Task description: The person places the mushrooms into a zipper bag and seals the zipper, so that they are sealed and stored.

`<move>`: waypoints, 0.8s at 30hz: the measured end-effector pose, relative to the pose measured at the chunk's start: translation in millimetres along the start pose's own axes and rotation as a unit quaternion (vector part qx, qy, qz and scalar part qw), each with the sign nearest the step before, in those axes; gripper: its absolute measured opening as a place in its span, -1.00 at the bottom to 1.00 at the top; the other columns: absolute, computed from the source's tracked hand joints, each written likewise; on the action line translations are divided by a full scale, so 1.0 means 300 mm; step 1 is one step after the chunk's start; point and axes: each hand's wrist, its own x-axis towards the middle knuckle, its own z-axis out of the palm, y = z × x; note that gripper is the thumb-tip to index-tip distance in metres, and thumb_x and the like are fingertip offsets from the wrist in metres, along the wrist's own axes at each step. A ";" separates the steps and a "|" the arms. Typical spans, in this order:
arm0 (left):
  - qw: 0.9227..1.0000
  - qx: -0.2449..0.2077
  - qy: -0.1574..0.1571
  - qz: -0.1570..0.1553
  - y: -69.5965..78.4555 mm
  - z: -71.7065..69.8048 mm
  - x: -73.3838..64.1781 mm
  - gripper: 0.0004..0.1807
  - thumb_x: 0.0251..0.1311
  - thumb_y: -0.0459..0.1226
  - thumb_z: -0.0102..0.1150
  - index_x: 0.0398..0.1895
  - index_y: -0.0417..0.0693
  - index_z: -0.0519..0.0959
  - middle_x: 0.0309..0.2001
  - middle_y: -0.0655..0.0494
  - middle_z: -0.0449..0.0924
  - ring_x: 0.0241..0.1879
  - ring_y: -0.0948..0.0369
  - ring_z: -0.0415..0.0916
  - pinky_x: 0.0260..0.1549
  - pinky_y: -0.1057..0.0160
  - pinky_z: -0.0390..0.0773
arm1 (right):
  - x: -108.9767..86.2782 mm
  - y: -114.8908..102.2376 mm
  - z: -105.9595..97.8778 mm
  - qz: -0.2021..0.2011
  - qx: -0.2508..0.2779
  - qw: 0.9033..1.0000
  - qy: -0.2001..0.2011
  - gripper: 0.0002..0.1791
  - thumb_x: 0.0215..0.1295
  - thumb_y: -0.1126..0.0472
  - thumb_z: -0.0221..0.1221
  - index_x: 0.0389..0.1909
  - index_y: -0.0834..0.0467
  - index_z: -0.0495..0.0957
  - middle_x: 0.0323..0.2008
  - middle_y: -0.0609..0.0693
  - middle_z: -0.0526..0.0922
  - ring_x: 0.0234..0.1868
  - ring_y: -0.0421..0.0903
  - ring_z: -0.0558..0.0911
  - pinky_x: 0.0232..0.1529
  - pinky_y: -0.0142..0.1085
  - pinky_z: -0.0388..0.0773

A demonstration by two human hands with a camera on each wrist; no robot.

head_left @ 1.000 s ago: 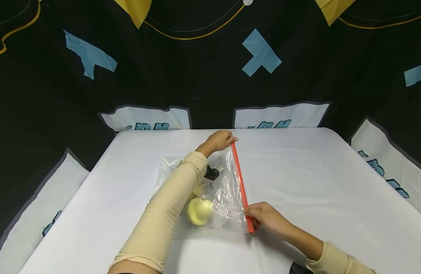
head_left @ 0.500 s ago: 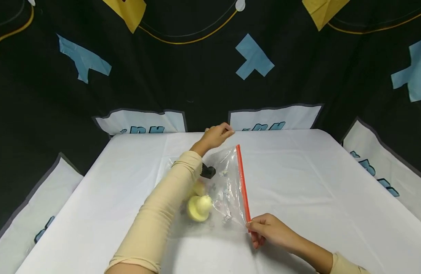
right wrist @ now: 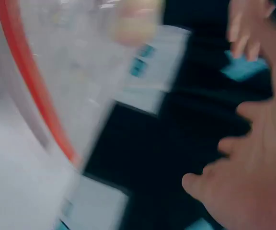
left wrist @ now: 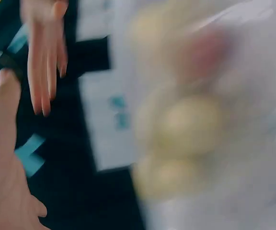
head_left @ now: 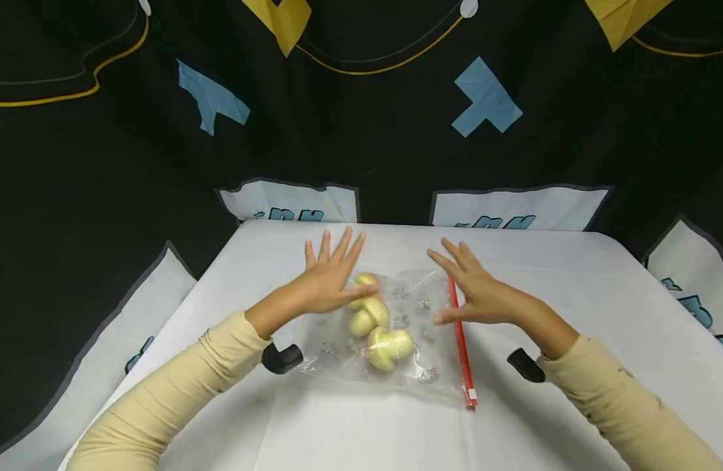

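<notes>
A clear plastic zip bag with a red zip strip down its right side lies on the white table. A small white piece sits at the strip's near end. Inside are several pale yellow, mushroom-shaped things, blurred in the left wrist view. My left hand is raised over the bag's far left part, fingers spread, holding nothing. Close above the strip's far end my right hand hovers, also with spread fingers and nothing held.
The white table reaches back to a black curtain bearing blue and yellow patches. White cloth panels hang along the table's far edge. A dark wrist device shows by the left sleeve, another by the right.
The left hand released the strip's far end, then the right hand let go of its near end. Both are now lifted with fingers spread, and more yellow things show in the bag.
</notes>
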 end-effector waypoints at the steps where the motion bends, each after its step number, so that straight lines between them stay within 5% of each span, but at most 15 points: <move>1: 1.000 0.010 -0.018 0.005 0.010 0.039 -0.006 0.04 0.07 0.38 -0.24 0.43 0.11 -0.42 0.43 -0.07 -0.56 0.32 -0.29 -0.64 0.14 -0.38 -0.55 | 0.029 0.013 0.021 -0.019 0.009 0.999 -0.025 0.24 -0.16 -0.27 0.30 0.42 0.10 -0.20 0.42 0.24 -0.29 0.37 0.36 -0.32 0.19 0.37 -0.12; 5: 0.995 0.012 -0.095 0.017 0.018 0.213 -0.036 0.13 -0.06 0.42 -0.10 0.42 0.24 -0.44 0.44 -0.04 -0.55 0.31 -0.38 -0.53 0.11 -0.47 -0.35 | 0.090 0.081 0.163 -0.047 0.019 0.991 -0.123 0.46 -0.35 -0.32 0.35 0.41 0.18 -0.37 0.40 0.30 -0.39 0.34 0.43 -0.36 0.19 0.38 -0.19; 10: 0.987 -0.078 -0.140 0.005 0.020 0.360 -0.073 0.10 -0.09 0.47 -0.21 0.38 0.37 -0.54 0.43 0.08 -0.65 0.30 -0.41 -0.45 0.04 -0.52 -0.14 | 0.080 0.144 0.298 -0.052 0.044 0.979 -0.193 0.43 -0.33 -0.42 0.25 0.41 0.17 -0.36 0.41 0.28 -0.39 0.34 0.45 -0.30 0.21 0.35 -0.11; 18: 0.987 -0.117 -0.109 -0.010 0.014 0.370 -0.080 0.09 -0.11 0.52 -0.36 0.37 0.34 -0.57 0.41 0.14 -0.72 0.29 -0.36 -0.62 0.04 -0.52 -0.30 | 0.118 0.148 0.289 -0.069 0.030 0.976 -0.202 0.42 -0.33 -0.58 0.07 0.42 0.12 -0.39 0.42 0.24 -0.42 0.35 0.42 -0.34 0.21 0.35 -0.13; 24: 0.984 -0.130 -0.119 -0.010 0.004 0.359 -0.072 0.10 -0.08 0.50 -0.34 0.37 0.31 -0.58 0.40 0.13 -0.73 0.29 -0.34 -0.68 0.03 -0.53 -0.34 | 0.147 0.140 0.278 -0.063 0.016 0.974 -0.216 0.38 -0.27 -0.52 0.12 0.42 0.08 -0.42 0.42 0.19 -0.44 0.37 0.35 -0.35 0.25 0.31 -0.15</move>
